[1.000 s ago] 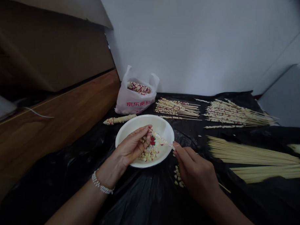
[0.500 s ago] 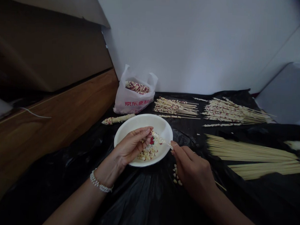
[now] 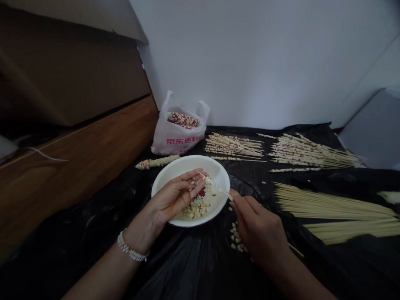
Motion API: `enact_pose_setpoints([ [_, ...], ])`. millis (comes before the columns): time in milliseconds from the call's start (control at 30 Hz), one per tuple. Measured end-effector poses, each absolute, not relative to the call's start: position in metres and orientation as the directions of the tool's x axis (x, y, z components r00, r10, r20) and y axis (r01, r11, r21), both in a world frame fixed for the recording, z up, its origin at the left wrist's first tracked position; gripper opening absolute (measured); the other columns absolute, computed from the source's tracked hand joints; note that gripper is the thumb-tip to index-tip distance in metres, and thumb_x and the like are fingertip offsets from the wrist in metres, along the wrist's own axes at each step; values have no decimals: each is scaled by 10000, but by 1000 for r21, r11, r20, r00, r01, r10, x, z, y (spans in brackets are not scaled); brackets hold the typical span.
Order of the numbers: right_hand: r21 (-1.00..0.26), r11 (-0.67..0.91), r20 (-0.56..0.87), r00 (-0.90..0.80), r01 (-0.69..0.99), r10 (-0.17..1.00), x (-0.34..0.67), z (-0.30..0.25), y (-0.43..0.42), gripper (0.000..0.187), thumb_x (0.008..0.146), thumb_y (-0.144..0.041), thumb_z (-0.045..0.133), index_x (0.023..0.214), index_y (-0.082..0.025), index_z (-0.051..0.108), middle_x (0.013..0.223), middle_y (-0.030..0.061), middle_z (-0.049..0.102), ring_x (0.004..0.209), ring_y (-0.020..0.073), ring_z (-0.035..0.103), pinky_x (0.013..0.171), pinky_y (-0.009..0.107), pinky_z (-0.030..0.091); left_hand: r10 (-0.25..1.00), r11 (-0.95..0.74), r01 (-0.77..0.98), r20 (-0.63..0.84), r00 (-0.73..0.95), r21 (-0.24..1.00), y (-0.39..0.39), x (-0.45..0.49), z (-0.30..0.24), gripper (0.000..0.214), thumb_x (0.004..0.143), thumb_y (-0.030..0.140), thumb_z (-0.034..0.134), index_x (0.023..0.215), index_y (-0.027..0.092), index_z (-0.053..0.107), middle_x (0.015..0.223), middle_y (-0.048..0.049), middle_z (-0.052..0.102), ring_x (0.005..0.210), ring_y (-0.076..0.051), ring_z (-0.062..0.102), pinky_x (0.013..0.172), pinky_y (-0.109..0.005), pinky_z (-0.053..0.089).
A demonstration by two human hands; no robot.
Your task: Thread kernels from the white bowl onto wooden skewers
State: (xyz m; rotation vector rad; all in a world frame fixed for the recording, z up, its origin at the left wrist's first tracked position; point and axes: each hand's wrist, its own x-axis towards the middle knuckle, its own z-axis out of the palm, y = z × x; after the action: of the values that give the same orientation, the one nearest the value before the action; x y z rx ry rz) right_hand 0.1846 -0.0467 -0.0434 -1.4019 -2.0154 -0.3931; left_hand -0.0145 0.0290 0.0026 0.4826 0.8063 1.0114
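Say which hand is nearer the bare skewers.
Right. The right hand is close to the left ends of the bare skewers; the left hand is farther left, over the white bowl.

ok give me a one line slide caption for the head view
Right hand holding a corn skewer over a white bowl, left hand near the skewer's tip.

black sheet beneath bowl, bag, cob, strung skewers, bare skewers

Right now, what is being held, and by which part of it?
The right hand grips a kernel skewer at the near end of its visible stretch. The left hand is by the tip; whether it holds anything cannot be told.
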Motion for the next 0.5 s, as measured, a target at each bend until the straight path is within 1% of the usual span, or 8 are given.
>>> enact_pose_setpoints([
  [100, -111, 387, 649, -228, 915, 726, 185, -43, -47, 323, 925, -157, 433, 1197, -141, 607, 769, 20, 643, 697, 119, 618, 594, 219, 420, 889, 457, -552, -370, 268, 698, 29, -14, 3, 387, 730, -124, 515, 1062, 36, 632, 1174, -183, 645, 1079, -204, 630, 940, -251, 507],
  [200, -110, 396, 651, -235, 912, 722, 184, -43, -48, 326, 921, -152, 437, 1201, -138, 604, 754, 17, 634, 690, 119, 616, 593, 219, 419, 894, 447, -552, -358, 268, 703, 29, -14, 2, 322, 782, -63, 539, 1066, 53, 639, 1128, -176, 669, 1032, -196, 654, 878, -236, 538],
  [300, -112, 405, 647, -242, 908, 723, 184, -43, -48, 324, 916, -148, 451, 1203, -135, 603, 745, 10, 623, 681, 120, 615, 588, 223, 422, 901, 433, -558, -348, 257, 708, 29, -14, 0, 258, 806, -29, 551, 1017, 68, 661, 1096, -157, 689, 990, -184, 670, 846, -231, 551],
  [400, -111, 410, 643, -248, 905, 724, 185, -43, -48, 323, 916, -153, 462, 1207, -135, 600, 747, 8, 618, 679, 123, 619, 581, 228, 426, 906, 423, -566, -348, 241, 708, 30, -15, -1, 174, 813, -10, 567, 918, 78, 674, 1055, -144, 707, 955, -173, 679, 845, -237, 554],
  [500, -107, 417, 654, -252, 902, 713, 185, -43, -48, 315, 917, -155, 467, 1199, -133, 605, 743, 9, 621, 670, 123, 619, 580, 228, 431, 909, 416, -563, -344, 235, 714, 30, -15, -2, 112, 826, 38, 591, 875, 89, 678, 967, -116, 723, 839, -135, 692, 787, -217, 569],
])
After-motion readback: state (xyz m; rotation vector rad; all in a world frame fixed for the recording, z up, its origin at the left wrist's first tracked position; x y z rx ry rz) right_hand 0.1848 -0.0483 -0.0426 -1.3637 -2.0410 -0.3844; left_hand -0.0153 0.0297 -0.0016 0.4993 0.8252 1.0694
